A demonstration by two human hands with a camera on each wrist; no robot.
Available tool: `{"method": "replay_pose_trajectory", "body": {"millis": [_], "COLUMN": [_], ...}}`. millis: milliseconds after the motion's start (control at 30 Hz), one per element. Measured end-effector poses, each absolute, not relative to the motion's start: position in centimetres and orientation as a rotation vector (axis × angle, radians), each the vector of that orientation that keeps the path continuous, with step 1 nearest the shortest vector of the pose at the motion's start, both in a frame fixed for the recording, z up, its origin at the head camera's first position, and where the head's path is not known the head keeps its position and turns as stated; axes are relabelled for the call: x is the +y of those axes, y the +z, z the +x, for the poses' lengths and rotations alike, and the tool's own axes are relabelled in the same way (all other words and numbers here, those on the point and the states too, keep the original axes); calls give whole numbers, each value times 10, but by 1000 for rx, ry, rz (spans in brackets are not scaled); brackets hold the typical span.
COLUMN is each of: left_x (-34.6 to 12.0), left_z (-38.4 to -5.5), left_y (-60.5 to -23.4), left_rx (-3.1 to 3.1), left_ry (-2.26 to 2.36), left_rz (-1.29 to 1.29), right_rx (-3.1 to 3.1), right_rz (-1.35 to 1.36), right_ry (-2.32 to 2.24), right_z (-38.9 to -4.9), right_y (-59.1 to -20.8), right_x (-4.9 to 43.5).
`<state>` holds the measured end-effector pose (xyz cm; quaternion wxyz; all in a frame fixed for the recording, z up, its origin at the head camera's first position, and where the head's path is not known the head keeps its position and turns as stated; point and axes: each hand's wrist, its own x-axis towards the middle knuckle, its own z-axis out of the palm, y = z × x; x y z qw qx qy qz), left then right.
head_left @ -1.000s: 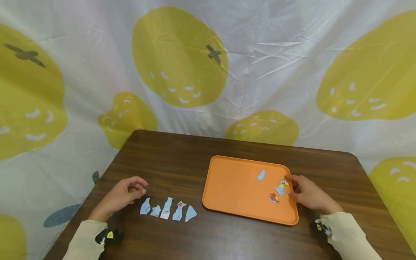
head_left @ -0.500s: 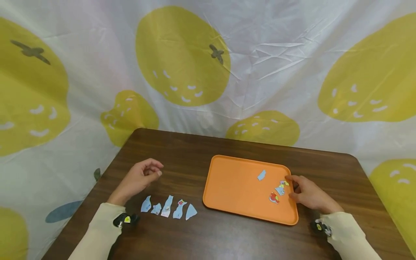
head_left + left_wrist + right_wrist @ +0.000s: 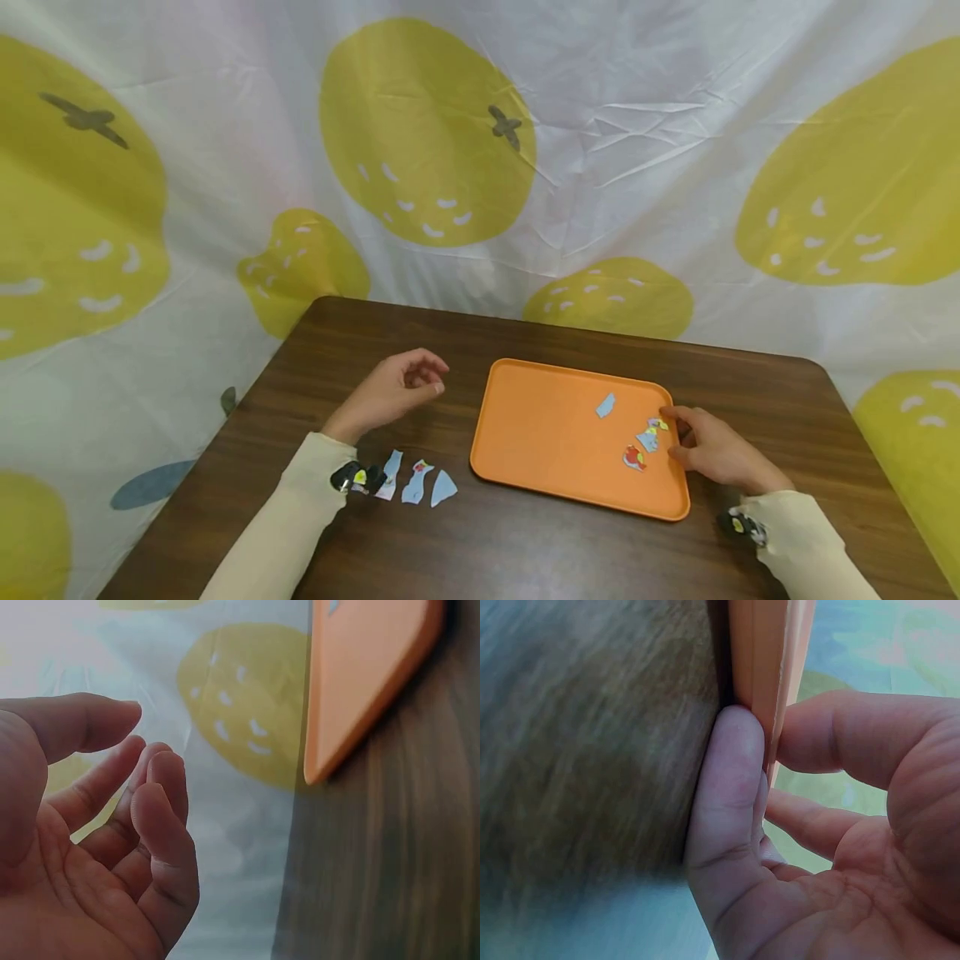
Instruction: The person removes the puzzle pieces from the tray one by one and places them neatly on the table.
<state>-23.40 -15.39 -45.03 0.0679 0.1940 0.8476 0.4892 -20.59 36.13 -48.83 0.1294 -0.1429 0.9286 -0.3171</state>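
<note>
My left hand (image 3: 393, 392) hangs over the table left of the orange tray (image 3: 555, 433), fingers loosely curled and holding nothing. In the left wrist view, thumb and fingertips stand apart with the tray's corner beyond. My right hand (image 3: 716, 446) holds the tray's right rim between thumb and fingers, which the right wrist view shows close up. On the tray lie a light-blue piece (image 3: 606, 406), a blue-and-yellow patch of pieces (image 3: 649, 435) and a red one (image 3: 633, 457). Irregular light-blue pieces with printed bits, such as a triangular one (image 3: 443, 487), lie in a row by my left wrist.
The dark wooden table (image 3: 570, 550) runs back to a hanging white cloth (image 3: 600, 192) printed with yellow fruit. A dark device is strapped at each wrist. My left forearm covers the left end of the row.
My left hand has moved right and away from me, from beside the row of pieces towards the tray. My right hand and the tray stay in place.
</note>
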Motion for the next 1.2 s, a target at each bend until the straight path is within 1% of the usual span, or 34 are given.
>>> {"method": "replay_pose_trajectory", "body": {"millis": [300,567,933,1200], "left_x": [-98,-51,22,57], "left_z": [-262,-283,-294,-302], "left_y": [-441,-445,-459,-473], "left_rx": [2478,2409,2192,2112], "left_ry": [1458,1396,1443,1491], "left_rz": [717,853,889,850], "right_rx": [2712,2701,2682,2684], "right_rz": [-413,-396,-402,-391], "right_ry": [-917,-928,-943,-952], "right_z": [-206,-204,-205,-206], "right_y": [-489,-488,-490,-489], "right_x": [364,366,367,364]}}
